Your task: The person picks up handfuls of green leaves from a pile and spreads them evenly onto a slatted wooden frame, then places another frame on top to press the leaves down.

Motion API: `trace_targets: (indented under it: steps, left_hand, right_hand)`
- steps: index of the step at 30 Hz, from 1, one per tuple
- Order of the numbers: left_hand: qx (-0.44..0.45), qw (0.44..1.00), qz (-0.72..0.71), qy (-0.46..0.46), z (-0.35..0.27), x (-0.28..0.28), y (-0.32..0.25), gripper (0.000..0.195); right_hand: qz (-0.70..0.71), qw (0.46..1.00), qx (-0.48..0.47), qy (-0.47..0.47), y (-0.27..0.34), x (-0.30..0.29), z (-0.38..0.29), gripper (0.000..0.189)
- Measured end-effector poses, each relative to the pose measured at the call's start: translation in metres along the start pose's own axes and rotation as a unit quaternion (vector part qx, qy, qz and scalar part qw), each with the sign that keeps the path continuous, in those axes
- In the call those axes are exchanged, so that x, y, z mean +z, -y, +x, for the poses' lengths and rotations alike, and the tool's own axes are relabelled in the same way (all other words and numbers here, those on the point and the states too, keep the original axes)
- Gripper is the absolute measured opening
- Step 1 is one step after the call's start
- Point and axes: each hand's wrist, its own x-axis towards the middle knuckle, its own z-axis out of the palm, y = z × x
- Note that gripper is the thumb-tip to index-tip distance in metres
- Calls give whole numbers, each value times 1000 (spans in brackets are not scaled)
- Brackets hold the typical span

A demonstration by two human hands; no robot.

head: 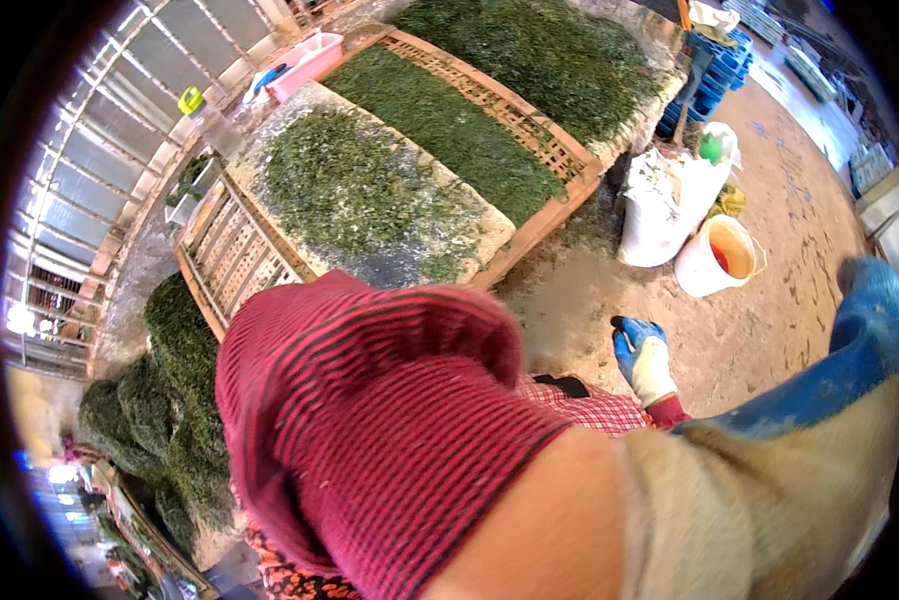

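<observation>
My left hand (802,450), in a pale work glove with blue coating, is raised very close to the camera at the lower right; its grip is not readable. Its arm, in a red-and-black striped sleeve (389,420), fills the lower middle. Lower down by a red checked garment (599,409), my right hand (643,356) wears a blue-and-white glove with dark fingertips, its fingers loosely bent and nothing visible in them. Beyond the sleeve, dark green leafy material (344,187) lies on a pale slab, with more (449,127) on a wooden lattice frame (577,161).
A white sack (648,217) and a white bucket (704,262) stand on the floor at right. Behind are blue crates (723,71). A pink basin (310,60) and a clear bottle (213,127) are near the barred window. Green heaps (179,405) rise at left.
</observation>
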Motion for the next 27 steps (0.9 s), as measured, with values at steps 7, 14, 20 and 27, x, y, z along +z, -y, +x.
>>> trace_targets:
  steps: [7, 14, 20, 27]
  left_hand:
    - [-33, 999, -25, 20, 3, 9, 6, 39]
    - [-58, 993, -91, 42, 17, 42, 18, 37]
    - [-111, 946, -293, 83, 24, 136, 19, 35]
    - [-214, 891, -401, 0, 6, 199, 17, 32]
  right_hand:
    - [28, 999, 11, 22, -17, 12, -1, 19]
    - [64, 993, 0, 94, -24, 28, 11, 20]
    - [64, 986, 38, 147, -48, 28, 7, 24]
    - [65, 992, 88, 60, -65, 4, 0, 20]
